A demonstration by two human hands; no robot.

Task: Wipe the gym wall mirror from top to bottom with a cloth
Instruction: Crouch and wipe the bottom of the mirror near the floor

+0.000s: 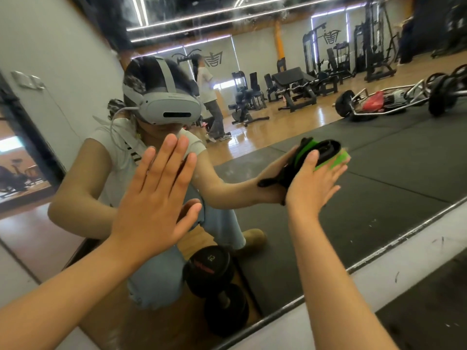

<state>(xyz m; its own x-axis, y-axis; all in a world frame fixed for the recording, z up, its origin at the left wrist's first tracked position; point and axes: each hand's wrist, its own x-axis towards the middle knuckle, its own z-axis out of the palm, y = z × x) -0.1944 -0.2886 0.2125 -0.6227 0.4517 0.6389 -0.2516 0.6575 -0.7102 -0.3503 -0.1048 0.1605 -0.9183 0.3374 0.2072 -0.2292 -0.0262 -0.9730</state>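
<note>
**Wiping low on the mirror, right hand on the cloth**

Right hand [313, 183] presses the green-and-black cloth [322, 154] flat on the mirror [379, 173]. Fingers are straight and close together and lie over the cloth without curling round it. Left hand [156, 193] is flat on the glass well to the left, fingers straight and slightly spread, holding nothing; likely a brace. The bunched cloth's long axis runs across the right fingers, roughly parallel to the mirror's bottom edge [328, 281]. That edge lies below the cloth with bare glass between, so the next stroke probably goes down, right hand leading.
</note>
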